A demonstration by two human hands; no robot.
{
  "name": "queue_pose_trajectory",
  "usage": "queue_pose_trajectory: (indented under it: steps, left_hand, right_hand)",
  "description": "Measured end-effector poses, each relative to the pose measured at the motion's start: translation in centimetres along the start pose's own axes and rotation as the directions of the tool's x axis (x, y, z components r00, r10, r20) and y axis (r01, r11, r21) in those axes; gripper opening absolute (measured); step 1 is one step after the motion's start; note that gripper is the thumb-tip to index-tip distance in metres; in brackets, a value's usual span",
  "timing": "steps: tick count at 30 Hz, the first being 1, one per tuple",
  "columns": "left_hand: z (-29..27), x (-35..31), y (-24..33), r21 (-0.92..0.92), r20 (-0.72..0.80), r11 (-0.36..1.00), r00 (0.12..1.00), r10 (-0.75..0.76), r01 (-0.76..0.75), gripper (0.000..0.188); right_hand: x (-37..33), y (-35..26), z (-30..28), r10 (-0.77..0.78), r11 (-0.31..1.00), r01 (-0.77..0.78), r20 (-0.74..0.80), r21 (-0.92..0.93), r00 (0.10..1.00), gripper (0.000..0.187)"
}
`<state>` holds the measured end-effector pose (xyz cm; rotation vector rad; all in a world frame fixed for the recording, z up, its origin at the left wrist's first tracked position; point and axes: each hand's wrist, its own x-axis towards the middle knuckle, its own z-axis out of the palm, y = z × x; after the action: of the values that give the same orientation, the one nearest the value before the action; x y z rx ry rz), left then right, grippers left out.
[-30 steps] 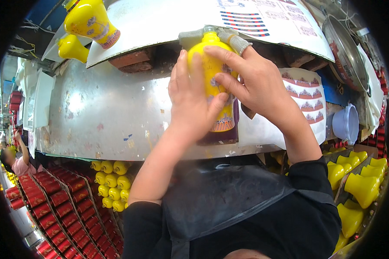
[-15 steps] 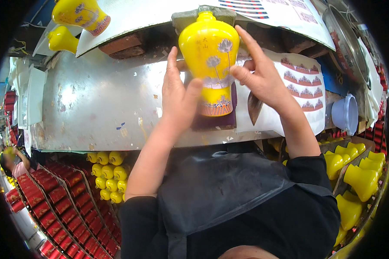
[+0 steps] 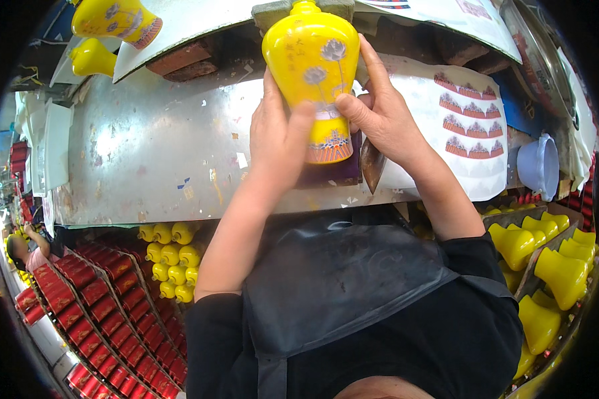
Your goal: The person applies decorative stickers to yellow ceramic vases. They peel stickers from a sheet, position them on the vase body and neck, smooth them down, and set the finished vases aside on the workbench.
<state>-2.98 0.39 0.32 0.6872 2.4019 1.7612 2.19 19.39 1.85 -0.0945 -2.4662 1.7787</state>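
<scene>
A bright yellow vase (image 3: 311,50), printed with grey-purple lotus flowers and a patterned band round its narrow foot, lies with its neck away from me against a grey padded rest (image 3: 264,14). My left hand (image 3: 277,136) is along its left side, thumb blurred over the lower body. On the other side my right hand (image 3: 384,113) grips it, thumb on the front and fingers stretched along the shoulder. Beneath the right hand, a dark brown pointed piece (image 3: 373,165) lies on a purple cloth or pad (image 3: 333,174).
A sheet of printed decals (image 3: 472,176) lies right on the metal table (image 3: 146,153), near a pale bucket (image 3: 539,166). Another decorated yellow vase (image 3: 116,23) stands far left. Racks of red cylinders (image 3: 93,306) and yellow vases (image 3: 532,319) flank me. A person (image 3: 30,249) is far left.
The vase and both hands sit slightly higher and further left in the picture, as the whole view shifts. My right thumb has moved further onto the vase's front.
</scene>
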Motion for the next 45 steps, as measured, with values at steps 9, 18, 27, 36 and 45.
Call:
queue_pose_trajectory:
  steps: [9,18,27,36,45]
  left_hand:
    - [-0.1,0.0,-1.2,-0.124,0.042,0.991,0.998,0.047,-0.042,0.076]
    - [-0.2,-0.2,-1.5,-0.219,0.078,0.976,0.997,0.005,0.013,0.084]
    - [-0.5,-0.3,-1.3,-0.305,0.119,0.949,0.992,-0.05,0.084,0.086]
    - [-0.3,-0.4,-1.9,-0.497,0.101,0.854,0.988,-0.117,0.152,0.082]
    - [0.3,-0.3,-1.6,-0.38,0.052,0.917,0.993,-0.106,0.118,0.077]
  right_hand:
    - [-0.1,0.6,-0.2,0.047,0.998,-0.045,0.057,-0.041,0.997,0.095]
    - [-0.1,0.7,0.0,-0.003,0.998,0.003,0.003,-0.064,1.0,0.097]
    - [0.0,0.8,-0.1,-0.023,0.998,0.024,0.007,-0.052,1.0,0.1]
    - [0.1,0.2,-0.9,0.024,0.999,-0.026,0.051,0.045,0.998,0.092]
    - [0.3,0.9,-0.1,-0.034,0.999,0.033,-0.049,-0.025,0.998,0.09]
